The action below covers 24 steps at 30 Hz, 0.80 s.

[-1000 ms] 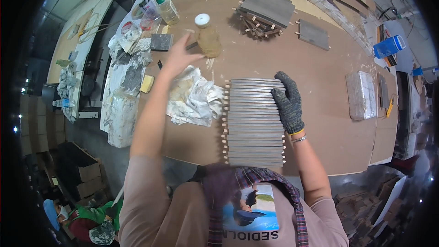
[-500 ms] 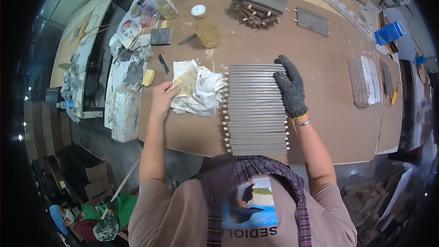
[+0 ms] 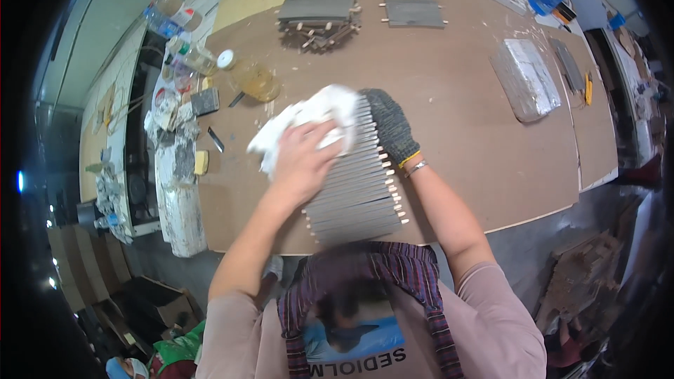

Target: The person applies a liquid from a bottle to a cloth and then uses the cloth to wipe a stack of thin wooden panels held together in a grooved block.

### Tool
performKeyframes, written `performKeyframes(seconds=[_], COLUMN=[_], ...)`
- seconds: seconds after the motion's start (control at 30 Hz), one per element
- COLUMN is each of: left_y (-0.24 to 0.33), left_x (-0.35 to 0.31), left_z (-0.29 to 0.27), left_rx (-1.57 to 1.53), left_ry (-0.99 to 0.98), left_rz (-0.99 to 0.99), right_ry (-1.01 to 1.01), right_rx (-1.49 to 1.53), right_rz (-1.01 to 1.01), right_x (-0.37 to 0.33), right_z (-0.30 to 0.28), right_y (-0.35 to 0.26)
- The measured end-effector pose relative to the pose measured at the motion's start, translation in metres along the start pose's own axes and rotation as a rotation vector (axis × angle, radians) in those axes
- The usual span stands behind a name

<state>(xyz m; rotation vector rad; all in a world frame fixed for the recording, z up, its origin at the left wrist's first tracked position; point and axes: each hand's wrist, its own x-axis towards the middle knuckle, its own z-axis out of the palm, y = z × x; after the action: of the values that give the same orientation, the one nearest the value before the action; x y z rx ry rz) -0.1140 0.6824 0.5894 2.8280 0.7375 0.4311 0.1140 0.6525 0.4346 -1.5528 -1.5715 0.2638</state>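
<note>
A row of thin grey panels (image 3: 351, 200) stands on edge, packed side by side, with pale pegs sticking out at both ends. My left hand (image 3: 304, 158), bare, presses a crumpled white cloth (image 3: 319, 109) onto the far left part of the row, holding it under the fingers. The cloth hides the panel edges there. My right hand (image 3: 393, 126), in a dark grey knitted glove with a yellow cuff, grips the far right end of the row, its fingertips partly hidden by the panels and cloth.
Beyond stands a stack of grey panels (image 3: 319, 0), with a single panel (image 3: 414, 12) to its right. A white-capped jar (image 3: 256, 78) of yellowish liquid is at the left, near a yellow sponge (image 3: 201, 162). A wrapped block (image 3: 526, 81) lies right, near a yellow cutter (image 3: 588, 88).
My left hand has carried the cloth from the table onto the row. My gloved right hand stays at the row's far right end. The whole view has turned and shifted.
</note>
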Motion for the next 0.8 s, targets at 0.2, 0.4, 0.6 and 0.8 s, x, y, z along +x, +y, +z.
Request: performKeyframes(seconds=[0.2, 0.4, 0.6, 0.8], left_y=[0.001, -0.019, 0.002, -0.031], left_x=[0.012, 0.004, 0.066, 0.029], left_z=[0.002, -0.013, -0.016, 0.011], left_rx=[0.115, -0.022, -0.078, 0.038], left_ry=[0.034, -0.047, 0.197, 0.085], left_rz=[-0.048, -0.095, -0.071, -0.084], right_ry=[0.061, 0.073, 0.148, 0.116], right_rx=[0.127, 0.069, 0.052, 0.183], right_rz=[0.022, 0.003, -0.019, 0.058], right_x=[0.006, 0.001, 0.001, 0.002], right_z=[0.001, 0.003, -0.004, -0.012], right_y=[-0.018, -0.010, -0.022, -0.027])
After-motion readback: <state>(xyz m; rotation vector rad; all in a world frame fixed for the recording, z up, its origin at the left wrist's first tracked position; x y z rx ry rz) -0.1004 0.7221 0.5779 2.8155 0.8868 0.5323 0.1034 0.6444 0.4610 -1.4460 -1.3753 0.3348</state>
